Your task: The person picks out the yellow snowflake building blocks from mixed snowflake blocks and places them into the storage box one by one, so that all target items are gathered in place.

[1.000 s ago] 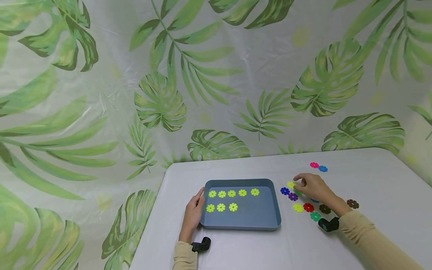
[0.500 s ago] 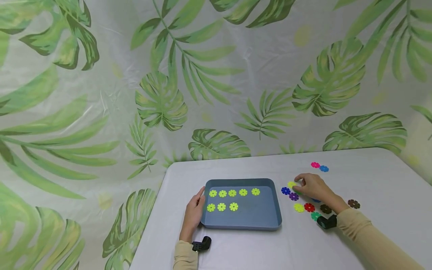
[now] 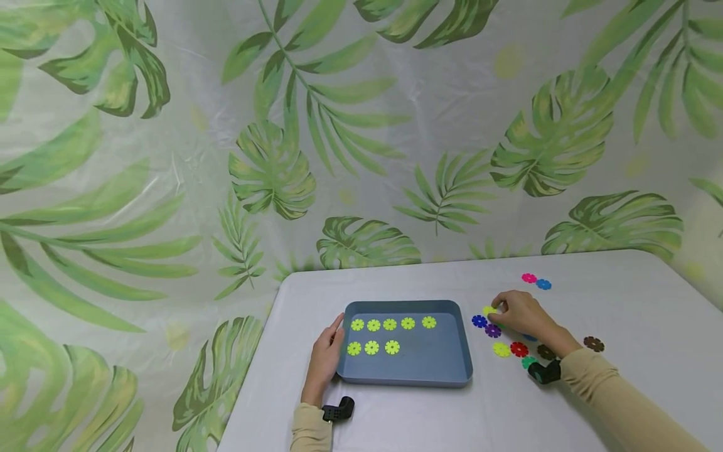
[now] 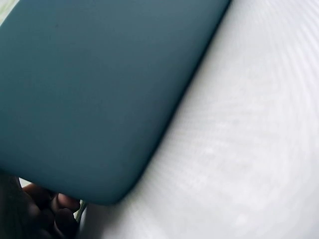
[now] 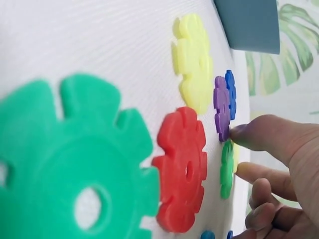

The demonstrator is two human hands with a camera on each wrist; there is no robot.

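Observation:
A grey-blue tray (image 3: 407, 370) lies on the white table, holding two rows of yellow-green interlocking plastic discs (image 3: 390, 324). At its left side my left hand (image 3: 324, 356) grips the edge; in the left wrist view only dark fingers (image 4: 62, 204) show past the tray's corner. My right hand (image 3: 522, 314) reaches into loose discs right of the tray, its thumb and index finger at the edges of a yellow disc (image 3: 489, 310), seemingly pinching it. In the right wrist view a green disc (image 5: 227, 169) partly covers that yellow disc (image 5: 236, 153). The thumb is close to a purple disc (image 5: 222, 108).
Near the right hand lie a dark blue disc (image 3: 479, 321), another yellow disc (image 3: 501, 349), a red disc (image 3: 519, 349), a teal-green disc (image 3: 528, 362) and brown discs (image 3: 594, 343). Farther back lie a pink disc (image 3: 529, 278) and a light blue disc (image 3: 544, 284). Leaf-printed cloth hangs behind.
The right thumb and index finger have shifted slightly over the yellow disc, and the right wrist has moved a little left over the teal-green disc. The left hand and tray stay put.

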